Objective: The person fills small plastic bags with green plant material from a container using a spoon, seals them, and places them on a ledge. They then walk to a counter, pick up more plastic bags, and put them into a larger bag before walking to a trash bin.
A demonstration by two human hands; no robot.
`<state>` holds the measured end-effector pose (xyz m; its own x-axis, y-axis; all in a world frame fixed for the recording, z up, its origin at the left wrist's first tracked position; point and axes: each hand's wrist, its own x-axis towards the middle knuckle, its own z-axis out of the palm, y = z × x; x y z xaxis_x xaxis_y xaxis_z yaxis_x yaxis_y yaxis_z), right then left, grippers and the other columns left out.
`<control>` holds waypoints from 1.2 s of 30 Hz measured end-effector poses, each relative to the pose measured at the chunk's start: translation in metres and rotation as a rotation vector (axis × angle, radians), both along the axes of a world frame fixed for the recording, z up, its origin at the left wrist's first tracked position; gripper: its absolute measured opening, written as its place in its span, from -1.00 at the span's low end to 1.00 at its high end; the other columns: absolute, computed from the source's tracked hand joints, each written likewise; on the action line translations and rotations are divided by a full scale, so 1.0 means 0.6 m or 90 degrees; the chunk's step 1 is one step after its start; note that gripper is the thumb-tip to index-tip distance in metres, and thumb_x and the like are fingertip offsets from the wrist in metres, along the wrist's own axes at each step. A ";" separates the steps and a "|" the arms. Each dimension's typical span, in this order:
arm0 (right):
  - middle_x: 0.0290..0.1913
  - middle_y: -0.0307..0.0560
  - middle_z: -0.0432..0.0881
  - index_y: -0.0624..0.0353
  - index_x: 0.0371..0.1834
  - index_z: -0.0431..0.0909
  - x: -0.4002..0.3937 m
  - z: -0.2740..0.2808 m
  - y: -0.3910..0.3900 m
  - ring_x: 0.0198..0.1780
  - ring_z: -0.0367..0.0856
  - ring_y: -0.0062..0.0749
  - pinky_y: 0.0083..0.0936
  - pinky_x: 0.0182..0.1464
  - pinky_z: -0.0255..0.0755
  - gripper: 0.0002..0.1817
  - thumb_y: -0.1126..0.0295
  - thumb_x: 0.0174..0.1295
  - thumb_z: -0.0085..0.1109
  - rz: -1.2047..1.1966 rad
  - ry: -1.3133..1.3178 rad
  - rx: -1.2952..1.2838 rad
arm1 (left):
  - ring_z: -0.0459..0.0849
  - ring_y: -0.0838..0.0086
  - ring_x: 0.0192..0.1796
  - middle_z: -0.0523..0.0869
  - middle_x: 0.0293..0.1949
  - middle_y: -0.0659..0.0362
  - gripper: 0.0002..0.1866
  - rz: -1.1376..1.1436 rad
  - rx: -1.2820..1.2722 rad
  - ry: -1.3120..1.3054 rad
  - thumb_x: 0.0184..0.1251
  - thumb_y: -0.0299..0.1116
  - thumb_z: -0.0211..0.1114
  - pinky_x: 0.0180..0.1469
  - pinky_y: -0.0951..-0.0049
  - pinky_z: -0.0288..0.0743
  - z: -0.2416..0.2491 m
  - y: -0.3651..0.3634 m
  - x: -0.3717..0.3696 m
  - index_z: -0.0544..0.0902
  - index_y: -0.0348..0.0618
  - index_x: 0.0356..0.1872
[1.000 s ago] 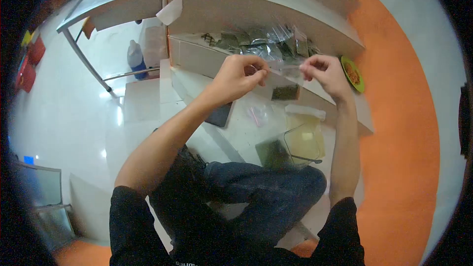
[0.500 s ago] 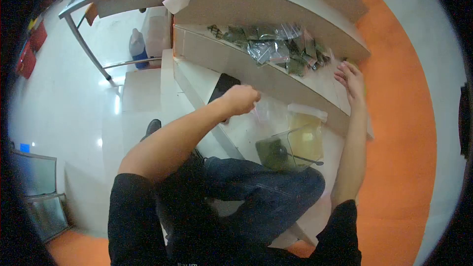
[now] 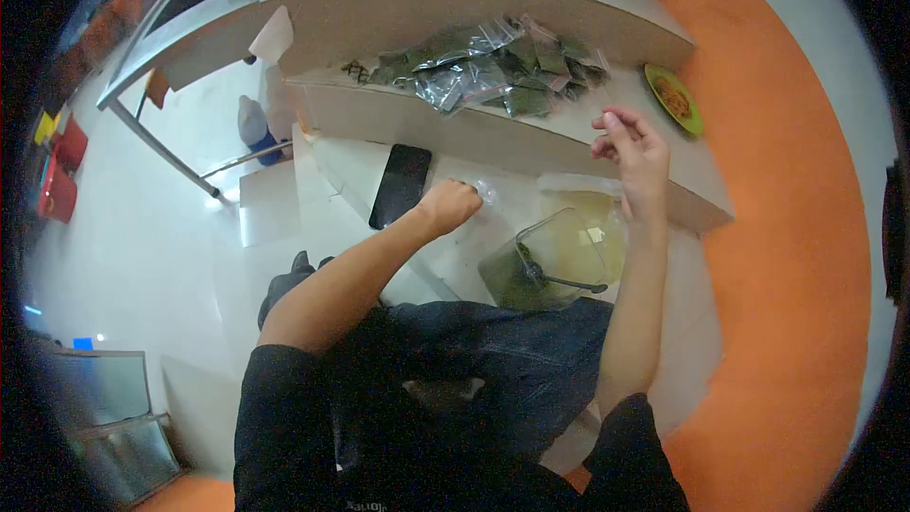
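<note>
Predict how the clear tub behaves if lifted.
The clear tub looks stiff, its rim edges being straight, so it should hold its shape. The green contents seem to fill only part, so probably light, though they may slide. The dark utensil overhangs the rim and might swing or drop out.

"Upper step [image 3: 566, 120]?"
"Packets [image 3: 493, 66], upper centre of the frame. Plate [image 3: 698, 123] to their right, same step."
"Lower step [image 3: 455, 258]?"
"Phone [image 3: 401, 188] left of centre. Container [image 3: 517, 283] to its lower right, utensil [image 3: 576, 284] in it; bag [image 3: 615, 218] behind, toward the right."
</note>
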<state>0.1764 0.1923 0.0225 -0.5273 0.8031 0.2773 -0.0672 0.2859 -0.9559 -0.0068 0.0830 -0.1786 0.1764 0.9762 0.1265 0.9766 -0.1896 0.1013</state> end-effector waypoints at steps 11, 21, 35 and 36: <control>-0.35 -0.17 0.62 0.28 -0.20 0.59 -0.004 0.010 -0.125 -0.37 0.55 -0.59 -0.65 -0.30 0.46 -0.84 0.46 0.20 0.19 -0.057 -0.069 0.185 | 0.66 0.07 -0.35 0.68 -0.43 -0.05 -0.82 0.207 -0.008 -0.340 0.14 -0.29 0.26 -0.26 0.16 0.54 0.099 -0.019 -0.013 0.68 -0.19 -0.38; -0.23 -0.01 0.57 0.33 -0.11 0.48 -0.055 -0.071 -0.269 -0.27 0.59 -0.33 -0.48 -0.20 0.47 -0.77 0.61 0.14 0.15 0.010 -0.162 0.342 | 0.63 0.49 -0.60 0.68 -0.55 -0.01 -0.85 0.174 0.140 -0.826 0.12 -0.47 0.32 -0.54 0.49 0.52 0.227 -0.174 0.003 0.63 -0.41 -0.48; -0.18 -0.03 0.60 0.38 -0.11 0.48 -0.054 -0.133 -0.238 -0.26 0.61 -0.44 -0.54 -0.19 0.51 -0.82 0.65 0.22 0.05 0.119 -0.163 -0.007 | 0.67 0.50 -0.51 0.71 -0.51 0.06 -0.86 0.121 0.070 -0.940 0.11 -0.47 0.34 -0.50 0.51 0.57 0.221 -0.216 -0.010 0.63 -0.39 -0.47; -0.18 -0.03 0.60 0.38 -0.11 0.47 -0.052 -0.138 -0.232 -0.25 0.61 -0.44 -0.54 -0.19 0.51 -0.82 0.65 0.22 0.04 0.129 -0.158 -0.010 | 0.66 0.51 -0.51 0.71 -0.51 0.06 -0.86 0.111 0.073 -0.933 0.10 -0.48 0.34 -0.49 0.51 0.56 0.218 -0.214 -0.011 0.63 -0.39 -0.46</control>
<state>0.1450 0.0529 -0.0606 -0.7267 0.6784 0.1084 0.1144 0.2751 -0.9546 -0.0136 -0.0455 -0.0476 -0.2900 0.9435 0.1602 0.0305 -0.1582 0.9869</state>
